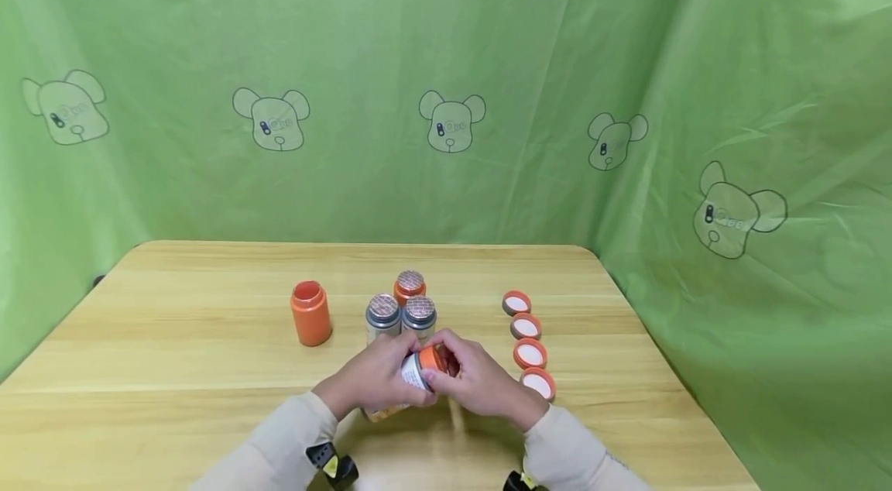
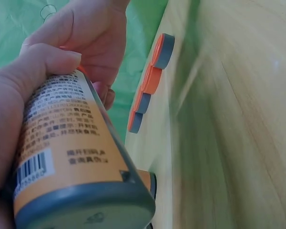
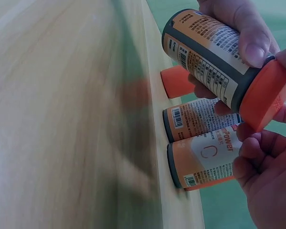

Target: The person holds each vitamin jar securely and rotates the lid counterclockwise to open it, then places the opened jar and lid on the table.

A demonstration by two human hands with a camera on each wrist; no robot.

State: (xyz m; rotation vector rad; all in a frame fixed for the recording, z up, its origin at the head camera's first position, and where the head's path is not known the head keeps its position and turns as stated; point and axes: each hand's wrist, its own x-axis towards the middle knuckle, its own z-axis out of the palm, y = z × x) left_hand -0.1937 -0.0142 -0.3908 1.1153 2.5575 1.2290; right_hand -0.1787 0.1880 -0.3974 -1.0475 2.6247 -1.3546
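Observation:
My left hand [image 1: 376,373] grips a dark grey supplement bottle [image 3: 207,55] with an orange and white label, tilted above the table near its front edge. An orange cap [image 3: 263,98] sits on the bottle's mouth, and the fingers of my right hand [image 1: 482,381] hold it at its rim. Just beyond the hands stand two grey bottles, a left one [image 1: 382,311] and a right one [image 1: 420,311], both with foil across their mouths. Behind them is an orange bottle [image 1: 409,283], foil-topped as well. From the left wrist, the held bottle's barcode and base are visible.
An orange bottle [image 1: 311,317] with an uncovered mouth stands upright to the left. Along the right side, several caps lie in a row with white liners up, among them a far cap [image 1: 516,303] and a near cap [image 1: 538,382]. Green cloth [image 1: 362,189] hangs behind the wooden table [image 1: 174,336].

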